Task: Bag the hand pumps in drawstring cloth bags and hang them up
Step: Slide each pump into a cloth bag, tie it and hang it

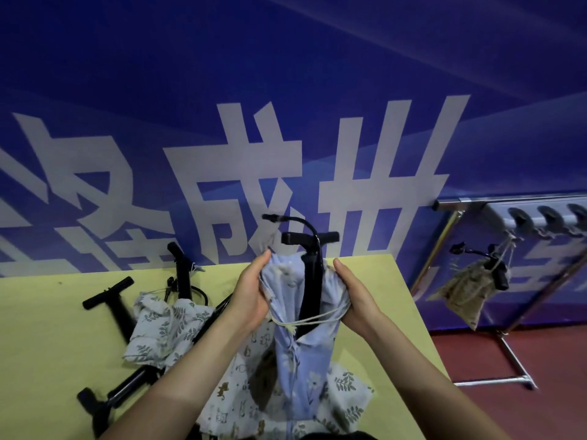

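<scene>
My yellow-green table (374, 281) stands against the blue wall. On it lie two black hand pumps (109, 300) (117, 395), a leaf-print cloth bag (165, 331) with a pump (181, 274) sticking out, and more printed bags (235, 404) spread nearer me.

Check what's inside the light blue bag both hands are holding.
A black hand pump stands in the light blue bag; its T-handle and hose stick out of the mouth, gripped by the left hand and right hand. The pump's lower part is hidden by cloth.
</scene>
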The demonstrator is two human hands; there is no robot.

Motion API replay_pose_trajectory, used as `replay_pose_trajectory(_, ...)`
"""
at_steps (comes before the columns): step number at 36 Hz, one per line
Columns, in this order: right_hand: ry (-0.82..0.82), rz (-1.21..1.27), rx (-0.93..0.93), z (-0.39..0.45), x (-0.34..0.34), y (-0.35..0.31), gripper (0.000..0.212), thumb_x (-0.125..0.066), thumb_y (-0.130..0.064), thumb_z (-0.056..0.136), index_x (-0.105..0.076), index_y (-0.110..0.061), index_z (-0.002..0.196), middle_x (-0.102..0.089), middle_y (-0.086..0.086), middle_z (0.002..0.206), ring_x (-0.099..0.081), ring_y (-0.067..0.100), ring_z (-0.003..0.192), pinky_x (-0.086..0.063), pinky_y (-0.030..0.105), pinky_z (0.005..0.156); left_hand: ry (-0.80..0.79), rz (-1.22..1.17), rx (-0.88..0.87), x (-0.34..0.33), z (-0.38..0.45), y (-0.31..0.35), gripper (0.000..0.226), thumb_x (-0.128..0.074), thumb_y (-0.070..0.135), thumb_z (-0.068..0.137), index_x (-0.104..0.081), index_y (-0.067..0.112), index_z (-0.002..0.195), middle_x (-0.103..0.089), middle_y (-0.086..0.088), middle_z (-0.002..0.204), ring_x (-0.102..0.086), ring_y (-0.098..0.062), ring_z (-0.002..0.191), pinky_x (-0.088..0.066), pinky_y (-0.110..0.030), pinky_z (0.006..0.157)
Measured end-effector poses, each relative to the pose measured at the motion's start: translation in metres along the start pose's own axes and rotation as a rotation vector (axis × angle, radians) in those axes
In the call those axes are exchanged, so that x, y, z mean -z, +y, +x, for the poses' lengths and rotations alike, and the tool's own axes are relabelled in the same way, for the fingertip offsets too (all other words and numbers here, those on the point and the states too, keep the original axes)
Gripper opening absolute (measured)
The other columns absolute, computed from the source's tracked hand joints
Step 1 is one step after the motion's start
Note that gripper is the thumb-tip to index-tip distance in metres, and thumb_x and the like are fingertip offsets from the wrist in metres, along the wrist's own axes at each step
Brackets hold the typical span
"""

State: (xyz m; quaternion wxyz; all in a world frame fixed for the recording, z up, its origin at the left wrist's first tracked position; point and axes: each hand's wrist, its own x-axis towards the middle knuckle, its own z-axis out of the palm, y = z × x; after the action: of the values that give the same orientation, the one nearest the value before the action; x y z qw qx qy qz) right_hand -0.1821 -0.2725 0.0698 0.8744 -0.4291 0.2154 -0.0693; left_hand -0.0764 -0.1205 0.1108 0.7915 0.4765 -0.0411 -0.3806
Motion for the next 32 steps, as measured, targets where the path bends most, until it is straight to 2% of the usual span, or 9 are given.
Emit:
replay_pose_trajectory(4,-0.034,-0.171,-0.015,-0.002,-0.009,-0.001,0.043,-0.044,-0.044,0.096,-0.062,-0.018,0.125,-0.066,0.009,0.124,-0.062,0.026,0.116,-0.045,0.042,0.102,0.009,0.077,-0.011,0.008,0.005,-0.009,0.059,-0.066,0.041,0.086,-0.054,0.011,0.135,-0.058,-0.01,0.135,-0.052,-0.028,0.128,-0.031,-0.047,0.114)
replay_pose_trajectory(8,-0.035,-0.376,0.088,-0.003,-0.007,-0.003,0.04,-0.06,-0.041,0.084,-0.068,-0.009,0.107,-0.071,0.009,0.111,-0.066,0.024,0.107,-0.05,0.036,0.094,0.046,0.127,0.009,0.011,0.01,-0.008,0.049,-0.054,0.038,0.095,-0.055,0.008,0.133,-0.06,-0.012,0.132,-0.056,-0.027,0.124,-0.037,-0.045,0.111)
replay_pose_trajectory(13,0.071,-0.503,0.256,-0.003,-0.005,0.0,0.039,-0.076,-0.043,0.075,-0.061,-0.012,0.092,-0.067,-0.001,0.089,-0.066,0.015,0.09,-0.051,0.029,0.08,0.076,0.231,-0.035,0.023,0.017,-0.003,0.056,-0.062,0.043,0.089,-0.057,0.008,0.132,-0.06,-0.013,0.132,-0.056,-0.027,0.123,-0.041,-0.045,0.109)
replay_pose_trajectory(16,0.067,-0.504,0.308,-0.005,-0.001,0.001,0.023,-0.07,-0.034,0.084,-0.059,-0.015,0.09,-0.067,0.012,0.083,-0.066,0.017,0.079,-0.049,0.028,0.072,0.071,0.285,-0.052,0.028,0.018,-0.002,0.057,-0.064,0.042,0.088,-0.057,0.008,0.132,-0.055,-0.012,0.138,-0.047,-0.024,0.132,-0.033,-0.045,0.114)
replay_pose_trajectory(18,0.022,-0.524,0.274,-0.006,0.002,0.002,0.042,-0.074,-0.054,0.074,-0.057,-0.019,0.091,-0.06,0.032,0.083,-0.058,0.028,0.075,-0.043,0.04,0.072,0.051,0.298,-0.043,0.027,0.019,-0.002,0.044,-0.058,0.034,0.094,-0.059,0.008,0.129,-0.057,-0.011,0.135,-0.049,-0.023,0.13,-0.033,-0.044,0.114)
replay_pose_trajectory(21,0.016,-0.548,0.252,-0.005,-0.003,0.001,0.057,-0.069,-0.063,0.069,-0.058,-0.012,0.093,-0.06,0.012,0.079,-0.053,0.021,0.077,-0.04,0.038,0.073,0.038,0.295,-0.045,0.018,0.02,-0.006,0.03,-0.049,0.024,0.1,-0.061,0.007,0.122,-0.063,-0.012,0.127,-0.057,-0.024,0.121,-0.04,-0.04,0.108)
replay_pose_trajectory(23,0.001,-0.59,0.221,-0.002,-0.008,0.002,0.055,-0.064,-0.058,0.076,-0.059,-0.005,0.091,-0.059,0.004,0.083,-0.056,0.018,0.08,-0.042,0.034,0.077,0.045,0.319,-0.056,0.01,0.022,-0.01,0.025,-0.044,0.021,0.102,-0.063,0.009,0.114,-0.064,-0.014,0.124,-0.059,-0.025,0.117,-0.044,-0.04,0.104)
replay_pose_trajectory(27,0.043,-0.635,0.243,0.004,-0.01,0.009,0.018,-0.06,-0.027,0.094,-0.061,-0.015,0.081,-0.06,0.007,0.08,-0.056,0.018,0.077,-0.042,0.033,0.075,0.091,0.3,-0.052,0.003,0.024,-0.018,0.03,-0.046,0.028,0.1,-0.063,0.013,0.12,-0.064,-0.009,0.125,-0.058,-0.024,0.119,-0.041,-0.045,0.108)
replay_pose_trajectory(32,0.137,-0.606,0.352,0.0,-0.007,0.007,0.025,-0.051,-0.019,0.099,-0.053,-0.016,0.075,-0.048,0.001,0.071,-0.046,0.014,0.069,-0.035,0.03,0.068,0.083,0.152,-0.008,0.007,0.028,-0.013,0.035,-0.05,0.033,0.098,-0.065,0.006,0.116,-0.068,-0.015,0.118,-0.063,-0.028,0.112,-0.044,-0.042,0.103)
